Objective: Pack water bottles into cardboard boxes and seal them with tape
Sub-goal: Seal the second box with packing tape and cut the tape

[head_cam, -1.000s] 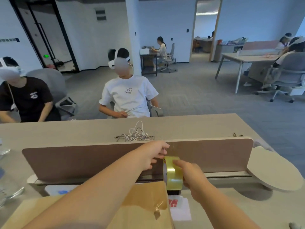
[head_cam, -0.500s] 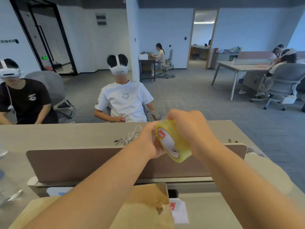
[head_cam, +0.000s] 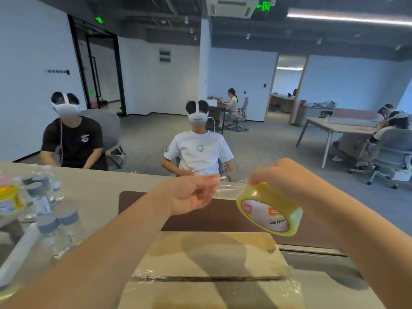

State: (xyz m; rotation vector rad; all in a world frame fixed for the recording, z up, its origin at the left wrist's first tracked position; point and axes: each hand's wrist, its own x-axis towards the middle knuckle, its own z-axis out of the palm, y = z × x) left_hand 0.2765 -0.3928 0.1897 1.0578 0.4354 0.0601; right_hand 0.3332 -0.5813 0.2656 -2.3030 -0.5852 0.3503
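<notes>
My right hand [head_cam: 287, 177] grips a roll of clear yellowish packing tape [head_cam: 268, 210], held in the air above the desk. My left hand [head_cam: 194, 195] pinches the loose tape end [head_cam: 229, 186], and a short clear strip stretches between the two hands. Below them lies the cardboard box [head_cam: 209, 255] with its top flaps folded shut; clear tape shines across its seam. Several small water bottles [head_cam: 60, 230] with grey caps stand at the left on the desk.
A brown divider panel [head_cam: 142, 201] runs across the desk behind the box. Two seated people with white headsets face me beyond the desk [head_cam: 93, 186]. A bottle with a yellow label [head_cam: 9, 199] sits at the far left. Office chairs and tables fill the room behind.
The camera has tilted up and both hands have risen. My hands have moved apart, drawing a strip of tape off the roll. The bottles at the left have come into view.
</notes>
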